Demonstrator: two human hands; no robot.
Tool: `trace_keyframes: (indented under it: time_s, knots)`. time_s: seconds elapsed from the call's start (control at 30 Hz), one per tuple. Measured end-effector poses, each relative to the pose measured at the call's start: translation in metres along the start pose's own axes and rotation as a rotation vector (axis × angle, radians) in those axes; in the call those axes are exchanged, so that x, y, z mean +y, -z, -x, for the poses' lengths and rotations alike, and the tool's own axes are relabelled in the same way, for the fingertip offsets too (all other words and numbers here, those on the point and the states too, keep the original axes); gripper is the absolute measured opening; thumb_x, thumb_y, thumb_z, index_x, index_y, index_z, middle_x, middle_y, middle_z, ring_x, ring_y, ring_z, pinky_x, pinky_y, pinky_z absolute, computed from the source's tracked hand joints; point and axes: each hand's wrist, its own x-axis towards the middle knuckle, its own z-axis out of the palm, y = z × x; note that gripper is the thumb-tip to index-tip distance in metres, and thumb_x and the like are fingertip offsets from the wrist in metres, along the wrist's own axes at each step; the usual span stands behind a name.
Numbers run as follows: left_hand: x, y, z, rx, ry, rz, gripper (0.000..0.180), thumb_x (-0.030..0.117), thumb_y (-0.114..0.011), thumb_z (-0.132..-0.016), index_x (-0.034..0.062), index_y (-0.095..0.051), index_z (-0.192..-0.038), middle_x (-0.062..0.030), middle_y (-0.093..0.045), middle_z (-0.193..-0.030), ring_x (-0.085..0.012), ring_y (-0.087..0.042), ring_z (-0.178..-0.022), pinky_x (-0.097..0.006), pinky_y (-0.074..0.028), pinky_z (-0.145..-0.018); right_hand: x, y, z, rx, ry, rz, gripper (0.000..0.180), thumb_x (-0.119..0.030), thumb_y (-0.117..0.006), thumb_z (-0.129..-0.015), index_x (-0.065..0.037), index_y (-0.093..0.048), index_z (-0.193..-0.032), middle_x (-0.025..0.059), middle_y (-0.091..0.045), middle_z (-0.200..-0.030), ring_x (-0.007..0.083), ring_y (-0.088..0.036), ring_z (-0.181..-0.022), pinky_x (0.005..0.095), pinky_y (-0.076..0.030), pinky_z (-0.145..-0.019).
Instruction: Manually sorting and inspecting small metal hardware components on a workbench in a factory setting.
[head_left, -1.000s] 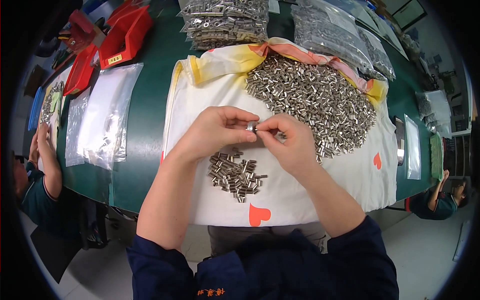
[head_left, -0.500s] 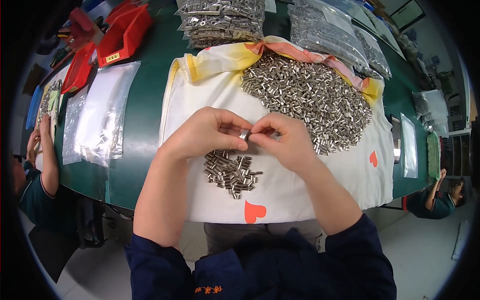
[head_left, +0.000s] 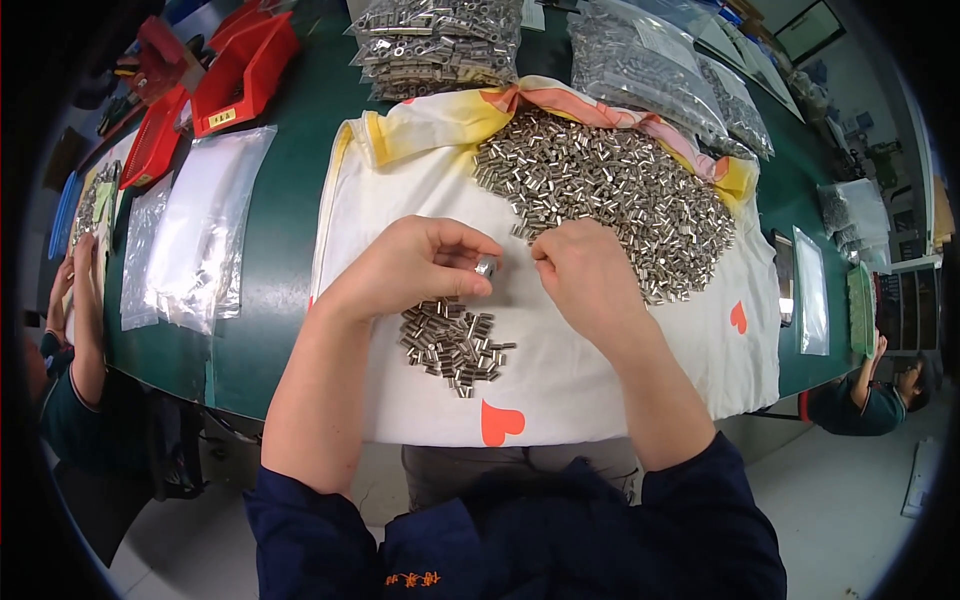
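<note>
Between thumb and fingers, my left hand pinches a short silver metal fitting with a round end. Close to the lower left edge of a large heap of small metal pins is my right hand, its fingers curled together. Whatever those fingers hold, if anything, is hidden. A smaller heap of the same shiny cylindrical pins lies just below my left hand. Both heaps rest on a white cloth with red heart shapes and a bunched yellow and pink far edge.
Bags of metal parts and further filled bags stand along the far side of the green table. Empty plastic bags and red bins are at left. One person works at far left, another at far right.
My right hand has drawn away from the fitting to the right, toward the large heap. My left hand still pinches the fitting in nearly the same place.
</note>
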Motion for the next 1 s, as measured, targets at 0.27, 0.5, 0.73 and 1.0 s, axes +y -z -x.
trace_keyframes:
  time_s: [0.27, 0.5, 0.73, 1.0]
  knots:
    - [-0.002, -0.001, -0.001, 0.018, -0.073, 0.071, 0.034, 0.003, -0.071, -0.072, -0.0016, -0.06, -0.104, -0.0022, -0.061, -0.085, -0.0064, -0.056, -0.077, -0.02, -0.047, -0.069, -0.018, 0.013, -0.006, 0.005, -0.222, -0.58, 0.008, -0.007, -0.061, -0.074, -0.003, -0.062, -0.081, 0.0078, -0.06, -0.078, 0.0213, -0.057, -0.073, 0.0302, -0.047, -0.066]
    - [-0.001, -0.003, -0.001, 0.056, -0.081, 0.093, 0.035, 0.004, -0.07, -0.073, -0.0038, -0.059, -0.105, -0.0048, -0.062, -0.086, -0.0071, -0.057, -0.077, -0.02, -0.048, -0.069, -0.025, 0.006, -0.004, 0.033, -0.255, -0.836, 0.009, -0.004, -0.064, -0.072, -0.002, -0.063, -0.081, 0.0074, -0.061, -0.077, 0.017, -0.058, -0.071, 0.0257, -0.047, -0.06]
    - [-0.003, -0.006, -0.005, 0.073, -0.088, 0.067, 0.033, 0.004, -0.07, -0.073, -0.0047, -0.06, -0.104, -0.0053, -0.063, -0.084, -0.0073, -0.058, -0.075, -0.02, -0.048, -0.068, -0.023, -0.007, -0.002, 0.285, 0.096, -0.372, 0.009, -0.005, -0.065, -0.071, -0.003, -0.061, -0.078, 0.0071, -0.059, -0.077, 0.0213, -0.059, -0.072, 0.029, -0.047, -0.061]
    - [0.001, -0.002, -0.002, 0.069, -0.073, 0.048, 0.033, 0.005, -0.071, -0.073, -0.0053, -0.06, -0.103, -0.0065, -0.064, -0.085, -0.0078, -0.059, -0.076, -0.02, -0.048, -0.068, -0.018, 0.001, -0.005, 0.082, -0.124, -0.758, 0.009, -0.006, -0.066, -0.071, -0.004, -0.063, -0.08, 0.0065, -0.061, -0.075, 0.0186, -0.059, -0.069, 0.0279, -0.047, -0.062]
